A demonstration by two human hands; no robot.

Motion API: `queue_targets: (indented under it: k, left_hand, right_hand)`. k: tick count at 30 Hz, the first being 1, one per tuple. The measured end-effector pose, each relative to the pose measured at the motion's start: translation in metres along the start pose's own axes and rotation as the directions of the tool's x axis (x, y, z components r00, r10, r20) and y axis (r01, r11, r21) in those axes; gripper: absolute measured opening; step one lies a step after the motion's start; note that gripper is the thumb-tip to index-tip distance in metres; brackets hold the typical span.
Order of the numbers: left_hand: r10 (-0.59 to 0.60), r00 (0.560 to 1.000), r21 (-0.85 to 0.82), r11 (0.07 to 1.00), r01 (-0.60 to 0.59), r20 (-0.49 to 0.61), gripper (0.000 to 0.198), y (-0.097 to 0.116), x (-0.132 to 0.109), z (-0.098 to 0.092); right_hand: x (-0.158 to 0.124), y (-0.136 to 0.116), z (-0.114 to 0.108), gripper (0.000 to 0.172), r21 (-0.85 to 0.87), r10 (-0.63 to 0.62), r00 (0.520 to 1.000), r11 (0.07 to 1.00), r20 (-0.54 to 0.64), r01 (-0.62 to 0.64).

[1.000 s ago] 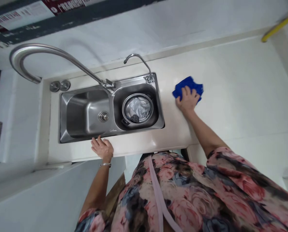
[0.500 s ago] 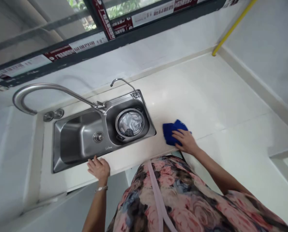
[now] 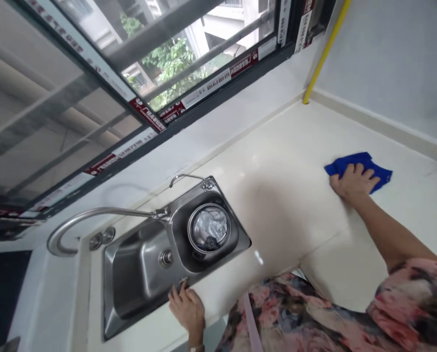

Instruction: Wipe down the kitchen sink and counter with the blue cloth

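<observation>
A blue cloth (image 3: 379,173) lies spread on the white countertop (image 3: 287,195), right of the sink. My right hand (image 3: 354,183) presses down on its left and middle part, fingers bent over the fabric. At the front rim of the steel double sink (image 3: 137,259), my left hand (image 3: 189,305) rests with its fingers apart and nothing in them. Inside the right basin stands a round metal strainer pot (image 3: 210,228), holding a crumpled clear plastic bag and a dark scrubber.
A tall curved faucet (image 3: 104,211) arches over the left basin, and a thin small tap (image 3: 189,177) stands behind the right one. Two round metal caps (image 3: 103,238) sit left of the sink. A yellow pipe (image 3: 324,54) rises in the back corner. A window runs along the wall.
My right hand has slid the blue cloth far to the right and away across the countertop. My left hand stays at the sink's front edge. The camera view has tilted up and turned.
</observation>
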State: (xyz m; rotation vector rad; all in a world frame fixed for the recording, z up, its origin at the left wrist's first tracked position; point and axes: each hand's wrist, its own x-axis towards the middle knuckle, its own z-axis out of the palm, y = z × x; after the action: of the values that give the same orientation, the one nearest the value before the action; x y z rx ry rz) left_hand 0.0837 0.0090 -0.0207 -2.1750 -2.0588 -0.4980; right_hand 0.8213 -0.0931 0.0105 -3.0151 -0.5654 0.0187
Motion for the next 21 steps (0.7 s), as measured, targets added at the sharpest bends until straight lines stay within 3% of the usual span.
queue_targets:
  k: [5,10,13,16,19,21]
  left_hand:
    - [0.108,0.993,0.034,0.994,-0.106,-0.05,0.049,-0.018,0.002,0.004]
    - [0.169,0.982,0.015,0.986,-0.168,-0.084,0.044,-0.025,0.001,0.003]
    - [0.161,0.984,-0.013,0.987,-0.162,-0.07,0.041,-0.03,-0.002,0.004]
    - [0.159,0.984,-0.017,0.987,-0.161,-0.08,0.038,-0.039,-0.006,0.009]
    - [0.171,0.98,-0.019,0.985,-0.173,-0.105,0.036,-0.044,-0.008,0.014]
    - [0.156,0.982,-0.022,0.987,-0.159,-0.108,0.037,-0.044,-0.009,0.015]
  right_hand:
    - [0.059,-0.118,-0.001,0.074,0.076,-0.086,0.996,0.994,0.035,0.083]
    - [0.074,-0.246,0.014,0.074,0.133,-0.315,0.949,0.942,0.033,0.308]
    - [0.054,-0.321,0.025,0.074,0.173,-0.466,0.884,0.87,-0.01,0.461]
    - [0.014,-0.386,0.026,0.075,0.214,-0.594,0.804,0.787,0.009,0.579]
    - [-0.035,-0.428,0.022,0.073,0.266,-0.706,0.708,0.682,-0.005,0.681]
    - [-0.065,-0.442,0.02,0.07,0.305,-0.786,0.618,0.58,-0.035,0.755]
